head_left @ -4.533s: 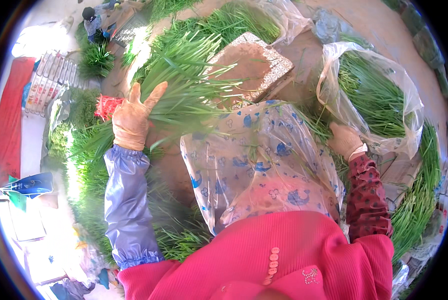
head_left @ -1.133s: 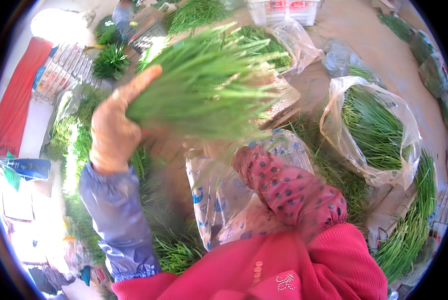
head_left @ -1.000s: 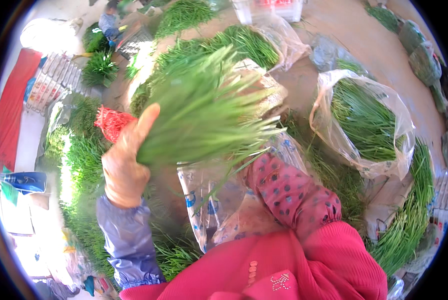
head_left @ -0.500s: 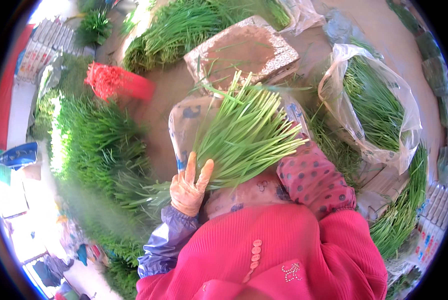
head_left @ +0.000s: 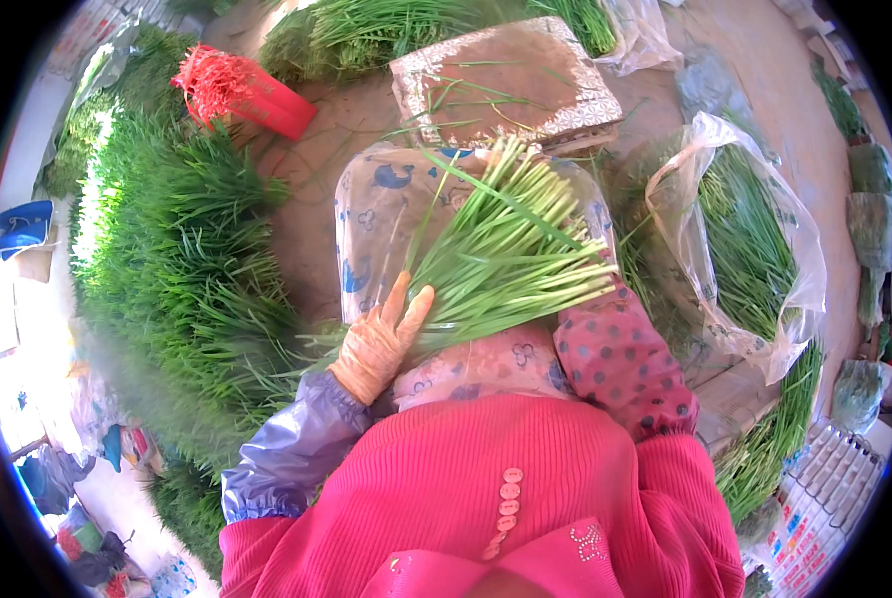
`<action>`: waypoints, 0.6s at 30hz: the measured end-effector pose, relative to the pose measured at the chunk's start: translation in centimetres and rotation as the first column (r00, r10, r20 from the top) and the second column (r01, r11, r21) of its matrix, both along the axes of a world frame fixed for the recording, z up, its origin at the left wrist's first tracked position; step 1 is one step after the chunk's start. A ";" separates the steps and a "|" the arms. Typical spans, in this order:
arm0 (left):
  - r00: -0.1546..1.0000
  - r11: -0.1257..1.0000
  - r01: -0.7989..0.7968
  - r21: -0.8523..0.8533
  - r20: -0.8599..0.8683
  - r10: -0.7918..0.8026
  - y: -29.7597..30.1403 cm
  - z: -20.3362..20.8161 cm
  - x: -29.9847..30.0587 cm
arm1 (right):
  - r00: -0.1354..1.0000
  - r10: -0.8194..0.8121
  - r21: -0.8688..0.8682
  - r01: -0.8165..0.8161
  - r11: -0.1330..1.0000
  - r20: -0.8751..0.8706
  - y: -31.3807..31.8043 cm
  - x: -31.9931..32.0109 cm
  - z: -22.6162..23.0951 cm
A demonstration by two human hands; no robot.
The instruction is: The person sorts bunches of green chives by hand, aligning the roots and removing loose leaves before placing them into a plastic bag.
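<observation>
A loose bunch of garlic chives (head_left: 511, 264) lies across my lap, its pale cut ends fanned to the upper right. Under it is a clear plastic apron or sheet (head_left: 366, 214) with blue prints. My left hand (head_left: 378, 344), in a tan glove, rests against the leafy lower-left side of the bunch, fingers stretched and apart. From the right, my dotted red sleeve (head_left: 620, 354) runs up to the pale ends. My right hand is hidden beneath or behind the stalks, so its fingers do not show.
A large heap of chives (head_left: 182, 249) lies on the left. Red ribbon strips (head_left: 267, 97) sit at the upper left. Ahead stands a low patterned block (head_left: 506, 80) with stray leaves. An opened plastic bag (head_left: 810, 244) of chives stands at the right.
The view has shifted, with the block and bag sitting differently in it. My left hand stays at the bunch with fingers spread. The bunch remains on my lap.
</observation>
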State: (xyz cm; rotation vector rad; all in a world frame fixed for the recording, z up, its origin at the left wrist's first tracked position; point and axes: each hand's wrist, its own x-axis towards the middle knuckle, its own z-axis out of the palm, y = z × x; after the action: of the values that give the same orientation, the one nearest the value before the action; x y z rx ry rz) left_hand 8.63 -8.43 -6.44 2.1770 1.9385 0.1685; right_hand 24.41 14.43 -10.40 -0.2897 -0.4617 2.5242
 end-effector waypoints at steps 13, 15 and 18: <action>0.459 0.927 -0.188 -0.325 0.805 0.375 7.2 3.2 -10.7 | 0.985 -0.001 0.096 -0.015 0.995 0.172 0.0 -0.9 0.9; 0.214 0.936 -0.036 -0.350 0.912 0.349 8.2 0.6 -9.3 | 0.975 -0.002 0.131 -0.028 0.991 0.223 0.2 -1.1 1.3; 0.074 0.906 0.210 -0.367 0.930 0.359 9.1 -3.1 -5.6 | 0.942 -0.025 0.187 -0.041 0.981 0.335 0.8 -1.2 1.8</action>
State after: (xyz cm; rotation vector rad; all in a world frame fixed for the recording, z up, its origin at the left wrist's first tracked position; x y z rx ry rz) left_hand 3.00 0.64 -9.55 0.9509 0.9885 0.9221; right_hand 23.21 15.23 -8.64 -0.6498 -0.8348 2.4192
